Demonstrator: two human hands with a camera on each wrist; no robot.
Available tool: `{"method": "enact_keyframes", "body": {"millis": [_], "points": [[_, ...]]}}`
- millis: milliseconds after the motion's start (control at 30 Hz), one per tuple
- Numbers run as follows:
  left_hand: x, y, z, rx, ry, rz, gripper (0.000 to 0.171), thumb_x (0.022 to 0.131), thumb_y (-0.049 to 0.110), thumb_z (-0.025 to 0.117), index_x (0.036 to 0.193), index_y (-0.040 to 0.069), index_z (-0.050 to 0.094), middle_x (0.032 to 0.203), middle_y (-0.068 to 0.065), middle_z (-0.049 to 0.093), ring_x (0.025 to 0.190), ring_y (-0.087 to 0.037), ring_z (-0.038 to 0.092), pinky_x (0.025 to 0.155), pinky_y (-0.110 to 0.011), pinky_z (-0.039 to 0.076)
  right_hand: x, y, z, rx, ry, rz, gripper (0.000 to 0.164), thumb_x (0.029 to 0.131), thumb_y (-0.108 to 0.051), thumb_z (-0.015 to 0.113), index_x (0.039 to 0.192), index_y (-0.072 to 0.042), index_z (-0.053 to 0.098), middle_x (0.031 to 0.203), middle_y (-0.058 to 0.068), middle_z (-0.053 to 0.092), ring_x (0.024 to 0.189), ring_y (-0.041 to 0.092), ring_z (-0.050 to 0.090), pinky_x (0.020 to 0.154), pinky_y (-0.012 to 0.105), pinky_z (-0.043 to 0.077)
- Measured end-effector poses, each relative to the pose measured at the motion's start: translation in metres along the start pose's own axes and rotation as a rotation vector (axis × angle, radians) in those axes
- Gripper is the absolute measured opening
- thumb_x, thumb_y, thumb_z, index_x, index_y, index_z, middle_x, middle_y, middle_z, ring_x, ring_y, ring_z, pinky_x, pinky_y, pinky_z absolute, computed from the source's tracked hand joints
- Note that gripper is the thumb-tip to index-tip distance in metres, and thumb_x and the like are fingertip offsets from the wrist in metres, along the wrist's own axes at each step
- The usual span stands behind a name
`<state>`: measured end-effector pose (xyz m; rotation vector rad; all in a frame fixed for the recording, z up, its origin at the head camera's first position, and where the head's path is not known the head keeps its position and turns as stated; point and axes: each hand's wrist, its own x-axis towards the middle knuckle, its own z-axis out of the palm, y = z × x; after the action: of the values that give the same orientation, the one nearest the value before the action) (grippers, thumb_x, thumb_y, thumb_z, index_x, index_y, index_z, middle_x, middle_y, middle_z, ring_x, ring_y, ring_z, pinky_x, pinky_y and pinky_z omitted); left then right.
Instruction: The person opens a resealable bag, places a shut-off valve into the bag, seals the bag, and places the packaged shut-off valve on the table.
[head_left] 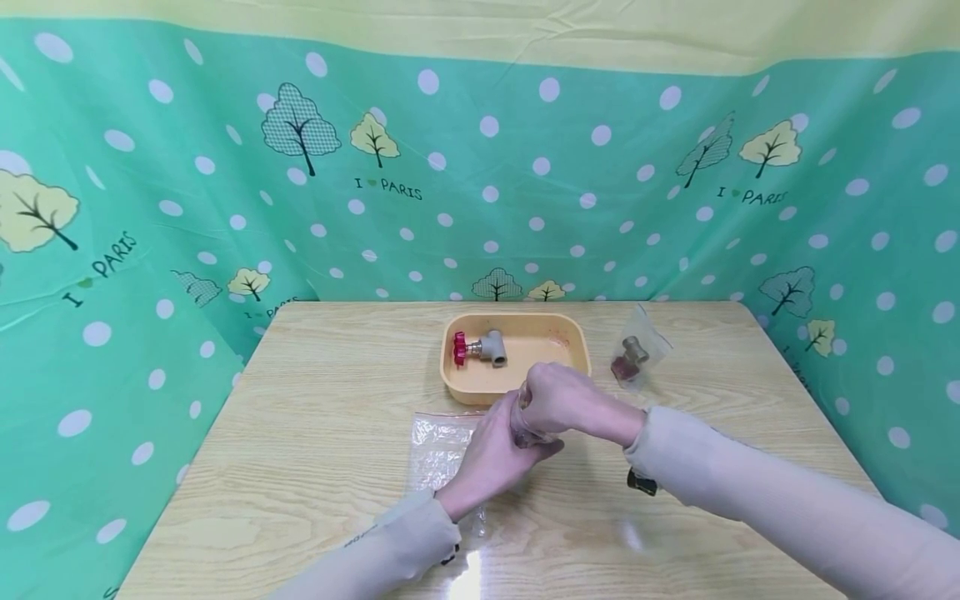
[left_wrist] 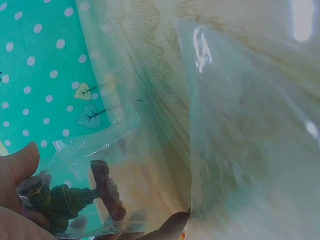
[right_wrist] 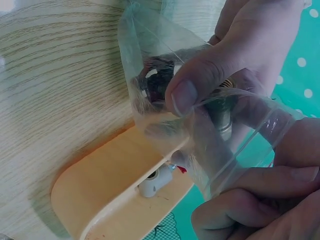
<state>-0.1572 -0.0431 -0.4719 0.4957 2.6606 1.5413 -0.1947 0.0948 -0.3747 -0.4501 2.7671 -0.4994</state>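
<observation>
My left hand [head_left: 498, 446] grips a clear plastic bag [right_wrist: 145, 115] with a valve [left_wrist: 65, 200] inside, its thumb pressed across the plastic in the right wrist view. The valve has a greyish body and a dark red wheel handle [left_wrist: 107, 192]. At the bag's open end, my right hand [head_left: 566, 400] pinches the plastic between curled fingers [right_wrist: 240, 215]. Both hands are close together just in front of the beige tray [head_left: 525, 392], and in the head view they hide most of the bag.
Inside the tray lies a grey valve [head_left: 491, 346] with a red handle. A second bagged valve [head_left: 630, 358] sits on the table right of the tray. Flat clear bags [head_left: 442, 442] lie partly under my left forearm. A polka-dot curtain [head_left: 487, 208] surrounds the wooden table [head_left: 315, 450].
</observation>
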Motion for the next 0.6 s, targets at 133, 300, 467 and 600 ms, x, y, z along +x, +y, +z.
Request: {"method": "enact_keyframes", "body": {"millis": [133,300,467,600], "points": [[0.000,-0.001,0.002,-0.007,0.007,-0.015,0.075,0.082,0.042,0.090,0.143,0.014,0.056,0.131,-0.002,0.065,0.122,-0.025,0.061,0.107,-0.047,0.048,0.000,0.000,0.002,0.008,0.006,0.004,0.033,0.071,-0.010,0.064,0.051,-0.020,0.039,0.044,-0.012,0.034,0.046,0.008,0.033,0.044,0.025,0.023],[-0.001,-0.003,0.003,-0.024,0.016,-0.045,0.076,0.081,0.043,0.090,0.143,0.015,0.056,0.133,-0.002,0.064,0.124,-0.026,0.060,0.109,-0.049,0.047,0.002,-0.001,0.006,0.017,0.014,0.017,0.032,0.071,-0.009,0.064,0.050,-0.019,0.041,0.042,-0.013,0.035,0.046,0.009,0.035,0.044,0.025,0.024],[-0.001,-0.005,0.003,-0.040,0.015,-0.052,0.076,0.081,0.043,0.090,0.143,0.016,0.056,0.133,-0.002,0.065,0.124,-0.025,0.060,0.108,-0.048,0.047,0.004,-0.001,0.011,0.006,0.022,0.044,0.032,0.071,-0.010,0.066,0.051,-0.019,0.042,0.042,-0.012,0.033,0.046,0.010,0.035,0.043,0.026,0.024],[-0.001,-0.008,0.004,-0.043,0.017,-0.049,0.072,0.081,0.041,0.090,0.141,0.016,0.058,0.129,0.000,0.066,0.122,-0.023,0.061,0.107,-0.047,0.048,0.006,-0.001,0.013,-0.008,0.014,0.065,0.032,0.071,-0.010,0.067,0.052,-0.018,0.043,0.045,-0.009,0.038,0.048,0.011,0.038,0.044,0.027,0.027]]}}
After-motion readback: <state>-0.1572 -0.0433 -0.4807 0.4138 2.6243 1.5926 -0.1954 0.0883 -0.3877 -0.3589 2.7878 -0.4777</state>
